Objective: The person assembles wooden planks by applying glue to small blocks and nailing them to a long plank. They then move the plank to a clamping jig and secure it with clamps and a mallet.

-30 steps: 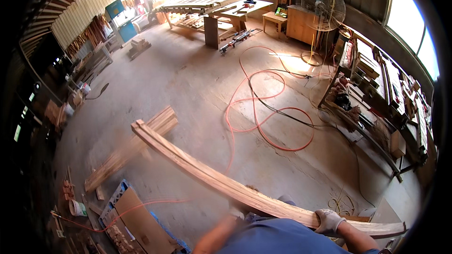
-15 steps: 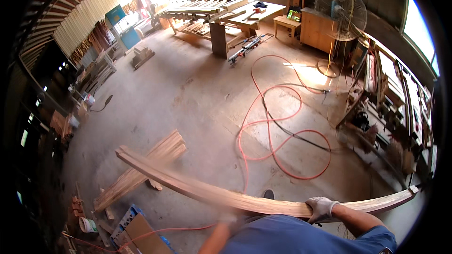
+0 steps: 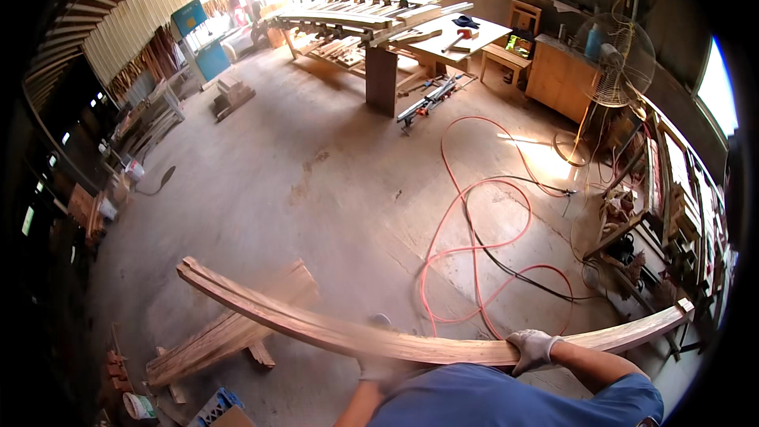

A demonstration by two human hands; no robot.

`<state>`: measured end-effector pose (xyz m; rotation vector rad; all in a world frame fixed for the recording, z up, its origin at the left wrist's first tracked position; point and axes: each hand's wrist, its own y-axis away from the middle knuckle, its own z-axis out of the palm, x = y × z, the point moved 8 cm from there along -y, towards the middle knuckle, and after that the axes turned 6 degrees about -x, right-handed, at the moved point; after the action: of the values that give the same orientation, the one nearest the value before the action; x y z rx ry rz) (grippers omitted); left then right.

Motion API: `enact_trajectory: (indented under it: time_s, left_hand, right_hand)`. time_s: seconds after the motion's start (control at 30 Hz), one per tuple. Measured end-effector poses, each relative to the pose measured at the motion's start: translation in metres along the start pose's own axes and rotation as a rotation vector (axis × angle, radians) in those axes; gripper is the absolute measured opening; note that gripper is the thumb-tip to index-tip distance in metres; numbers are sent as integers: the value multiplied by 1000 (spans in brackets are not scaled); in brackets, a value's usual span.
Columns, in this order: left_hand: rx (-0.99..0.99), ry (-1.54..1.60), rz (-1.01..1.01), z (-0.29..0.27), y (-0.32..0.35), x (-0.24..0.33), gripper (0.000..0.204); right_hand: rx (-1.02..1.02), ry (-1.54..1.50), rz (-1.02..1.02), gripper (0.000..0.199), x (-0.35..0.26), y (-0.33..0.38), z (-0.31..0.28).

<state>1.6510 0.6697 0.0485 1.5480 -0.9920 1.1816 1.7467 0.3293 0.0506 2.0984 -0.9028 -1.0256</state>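
Observation:
A long wooden beam (image 3: 451,350) spans the view in front of my body, bowed in the picture, with a lengthwise step cut along its left part. My right hand (image 3: 531,349), in a pale work glove, is wrapped over the beam right of my blue shirt. At the beam's near edge, left of the shirt, my gloved left hand (image 3: 381,368) grips it from below; motion blurs it and the wood hides its fingers. Beneath the beam's left part, thick timbers (image 3: 213,341) lie on the floor across a shorter wood piece (image 3: 261,354). A shoe tip (image 3: 379,320) shows just past the beam.
Red hose (image 3: 428,285) and a black cable (image 3: 506,265) loop over the floor ahead. Far off stands a bench (image 3: 381,83) stacked with wood strips, with bar clamps (image 3: 431,99) beside it. A caged fan (image 3: 613,63) and wood racks (image 3: 680,198) line the right. A bucket (image 3: 138,405) sits lower left.
The room has shifted rightward in the view. The beam's left end is lower and farther left, and my left hand shows a little higher. Both hands stay on the beam.

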Motion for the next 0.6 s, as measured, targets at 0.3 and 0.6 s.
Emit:
enact_trajectory:
  time_s: [0.3,0.6]
  left_hand:
    - [125,1085,-150,-157,-169,-104,70]
    - [109,1212,-134,-250,-377,-131,66]
  right_hand:
    - [-43,-25,46,91,-101,-116,-150]
    - [-37,-34,36,91,-119,-265,-307]
